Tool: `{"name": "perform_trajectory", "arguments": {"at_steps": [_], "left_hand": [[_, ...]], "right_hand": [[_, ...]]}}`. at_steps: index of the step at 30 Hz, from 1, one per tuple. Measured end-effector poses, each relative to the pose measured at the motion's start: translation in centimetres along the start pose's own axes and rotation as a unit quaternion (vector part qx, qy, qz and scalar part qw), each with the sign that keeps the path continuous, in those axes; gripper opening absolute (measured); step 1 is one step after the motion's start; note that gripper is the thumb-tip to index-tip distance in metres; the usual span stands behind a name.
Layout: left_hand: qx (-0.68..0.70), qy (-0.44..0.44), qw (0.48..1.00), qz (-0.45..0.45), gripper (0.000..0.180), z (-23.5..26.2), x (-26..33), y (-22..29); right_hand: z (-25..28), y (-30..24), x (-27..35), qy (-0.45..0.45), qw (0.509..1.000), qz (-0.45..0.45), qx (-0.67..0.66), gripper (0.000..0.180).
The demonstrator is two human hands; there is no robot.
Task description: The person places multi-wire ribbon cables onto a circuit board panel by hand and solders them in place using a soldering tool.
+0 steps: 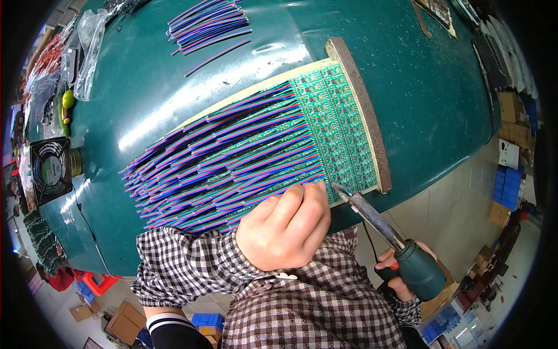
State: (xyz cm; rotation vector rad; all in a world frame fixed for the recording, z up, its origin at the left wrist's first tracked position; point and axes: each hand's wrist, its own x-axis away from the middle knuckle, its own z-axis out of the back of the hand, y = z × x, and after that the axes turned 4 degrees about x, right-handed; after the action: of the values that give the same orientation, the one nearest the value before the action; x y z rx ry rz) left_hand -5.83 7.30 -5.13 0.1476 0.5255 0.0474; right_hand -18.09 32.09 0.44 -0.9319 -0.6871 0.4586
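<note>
My left hand [285,227] is closed, thumb and fingertips pinched on a striped ribbon wire at the near edge of a panel of small green circuit boards [334,125]. Most of that wire is hidden under the hand. Rows of blue, red and green ribbon wires [232,157] run leftward from the panel. In my right hand [400,288] is a soldering iron [421,270] with a thick dark green handle. Its tip lies at the boards' near edge, just right of my left fingertips. The handle hides part of the right hand.
A brown bar [363,116] edges the panel's right side. Loose ribbon wires [209,26] lie at the back of the green table [430,99]. A small black fan [51,168] stands at the left edge. Plastic bags [90,52] sit at the far left, cardboard boxes [514,122] beyond the right edge.
</note>
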Motion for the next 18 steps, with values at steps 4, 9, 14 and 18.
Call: {"name": "perform_trajectory", "arguments": {"at_steps": [4, 9, 14, 18], "left_hand": [[0.000, 0.000, 1.000, 0.004, 0.022, 0.05, 0.07, -0.03], [-0.001, -0.001, 1.000, 0.001, 0.022, 0.10, 0.05, -0.04], [0.002, -0.002, 1.000, 0.002, 0.023, 0.16, 0.02, -0.09], [0.006, -0.002, 1.000, 0.000, 0.023, 0.11, 0.01, -0.21]], "right_hand": [[0.50, 0.59, 0.11, -0.017, 1.000, 0.008, 0.020, 0.049], [0.39, 0.61, 0.12, -0.010, 1.000, 0.010, 0.021, 0.048], [0.47, 0.34, -0.14, -0.024, 0.999, 0.013, 0.017, 0.046], [0.57, 0.60, -0.08, -0.025, 0.999, 0.013, 0.022, 0.045]]}}
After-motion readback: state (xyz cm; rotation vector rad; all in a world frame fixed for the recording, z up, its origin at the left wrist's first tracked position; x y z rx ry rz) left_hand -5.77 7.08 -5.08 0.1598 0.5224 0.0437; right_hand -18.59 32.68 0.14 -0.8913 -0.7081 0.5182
